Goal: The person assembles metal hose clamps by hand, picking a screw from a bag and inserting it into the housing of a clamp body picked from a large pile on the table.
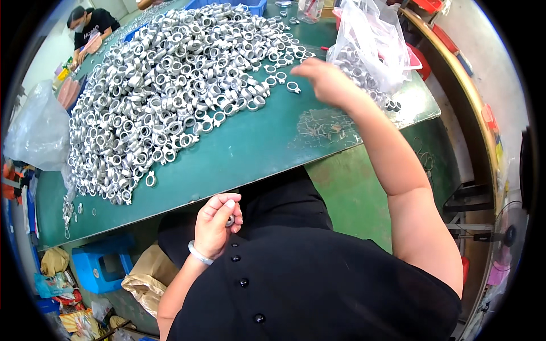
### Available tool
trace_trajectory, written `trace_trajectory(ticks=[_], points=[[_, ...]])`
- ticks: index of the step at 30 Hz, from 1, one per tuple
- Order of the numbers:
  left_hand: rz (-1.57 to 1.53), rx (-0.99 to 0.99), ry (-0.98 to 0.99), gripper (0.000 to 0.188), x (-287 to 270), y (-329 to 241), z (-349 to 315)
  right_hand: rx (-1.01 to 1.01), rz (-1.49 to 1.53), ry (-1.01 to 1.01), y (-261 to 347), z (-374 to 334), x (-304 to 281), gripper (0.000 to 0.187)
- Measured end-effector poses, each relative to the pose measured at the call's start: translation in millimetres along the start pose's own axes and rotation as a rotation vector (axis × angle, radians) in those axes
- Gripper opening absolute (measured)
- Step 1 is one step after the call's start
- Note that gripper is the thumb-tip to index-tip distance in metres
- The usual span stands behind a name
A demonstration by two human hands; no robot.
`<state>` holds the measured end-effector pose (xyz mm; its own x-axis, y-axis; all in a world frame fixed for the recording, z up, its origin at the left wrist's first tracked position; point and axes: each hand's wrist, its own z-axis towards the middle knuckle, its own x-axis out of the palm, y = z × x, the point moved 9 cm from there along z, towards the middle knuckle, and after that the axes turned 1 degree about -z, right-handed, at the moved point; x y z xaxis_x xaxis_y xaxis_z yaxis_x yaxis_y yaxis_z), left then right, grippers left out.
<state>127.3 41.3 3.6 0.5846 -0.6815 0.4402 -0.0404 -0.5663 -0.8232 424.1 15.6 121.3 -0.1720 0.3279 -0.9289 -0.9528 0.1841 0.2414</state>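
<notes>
My left hand (pixel 217 224), with a pale bangle on its wrist, is curled closed in front of my body by the table's near edge. A small grey metal ring (pixel 230 221) shows partly between its fingers. My right hand (pixel 327 82) reaches over the table, fingers pointing left and partly stretched out, with nothing visible in them. Just below its fingertips lies a loose silver ring with a small lug (pixel 293 87). To the left spreads a big heap of such metal rings (pixel 170 85). A clear plastic bag (pixel 369 45) with more rings stands right of that hand.
The green table (pixel 244 153) has a worn patch near its right side. A blue crate (pixel 250 7) sits behind the heap. Another plastic bag (pixel 40 128) hangs at the left edge, near a blue stool (pixel 99 267). A masked person (pixel 94 28) sits at the far left.
</notes>
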Motion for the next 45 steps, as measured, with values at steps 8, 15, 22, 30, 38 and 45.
trace_trajectory(ticks=[8, 15, 22, 30, 38, 45], points=[[-0.011, 0.013, 0.0, 0.017, -4, 1, -1, 0.037, -0.06, 0.297, -20, 12, 57, 0.045], [-0.009, -0.004, 0.0, 0.017, -5, 5, 0, -0.084, 0.121, 0.147, 5, 1, 51, 0.034], [-0.004, -0.014, -0.023, 0.018, -7, 6, 0, -0.134, 0.089, 0.244, 28, -5, 58, 0.034], [-0.03, -0.017, -0.029, 0.015, -5, 4, 1, -0.063, 0.542, 0.053, 62, -19, 54, 0.031], [-0.087, -0.013, -0.049, 0.019, -4, -2, 1, -0.041, 1.015, 0.01, 137, -47, 71, 0.049], [-0.168, 0.068, -0.052, 0.018, 0, -18, -2, -0.096, 1.041, 0.011, 170, -62, 75, 0.054]])
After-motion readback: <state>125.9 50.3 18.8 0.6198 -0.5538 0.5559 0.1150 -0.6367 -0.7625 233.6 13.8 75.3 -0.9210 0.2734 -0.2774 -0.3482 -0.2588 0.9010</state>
